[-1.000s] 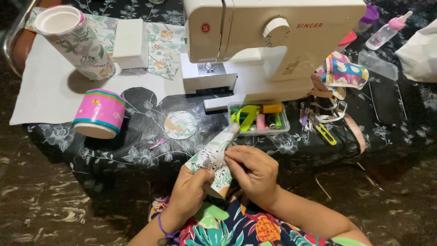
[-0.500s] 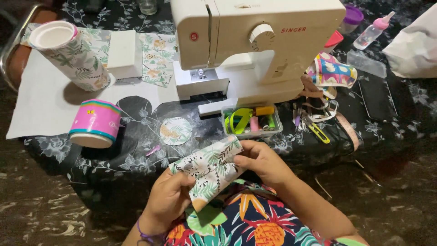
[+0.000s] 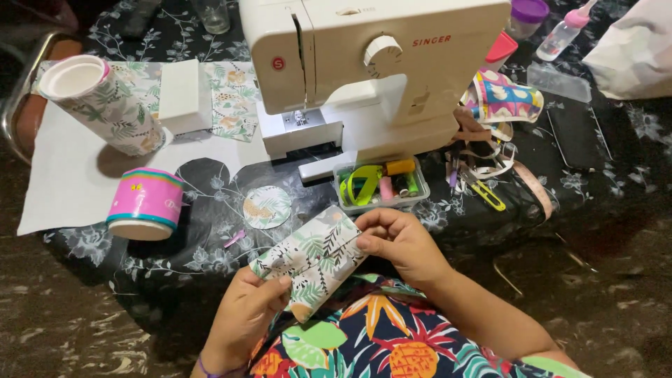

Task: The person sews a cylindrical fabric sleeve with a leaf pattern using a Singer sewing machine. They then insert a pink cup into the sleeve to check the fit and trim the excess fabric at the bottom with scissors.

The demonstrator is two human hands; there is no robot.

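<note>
A folded piece of white fabric with a green leaf print [image 3: 311, 260] is held over my lap, slanting up to the right. My left hand [image 3: 248, 315] pinches its lower left end. My right hand [image 3: 399, 241] pinches its upper right end, thumb and fingers closed on the edge. Just beyond the fabric, on the dark flowered tablecloth [image 3: 203, 255], lies a round leaf-print fabric disc [image 3: 267, 206]. A white sewing machine [image 3: 364, 70] stands behind it.
A clear box of thread spools [image 3: 378, 185] sits under the machine's arm. A pink cylinder [image 3: 143, 204], a leaf-covered tube [image 3: 101, 105], a white box [image 3: 183, 94] and white paper [image 3: 63, 182] lie left. Ribbons, yellow snips [image 3: 486, 196] and a patterned pouch [image 3: 505, 98] lie right.
The fabric was bunched upright between both hands; it is now turned and stretched flat between them, my left hand lower, my right hand at the upper end. The camera view has shifted.
</note>
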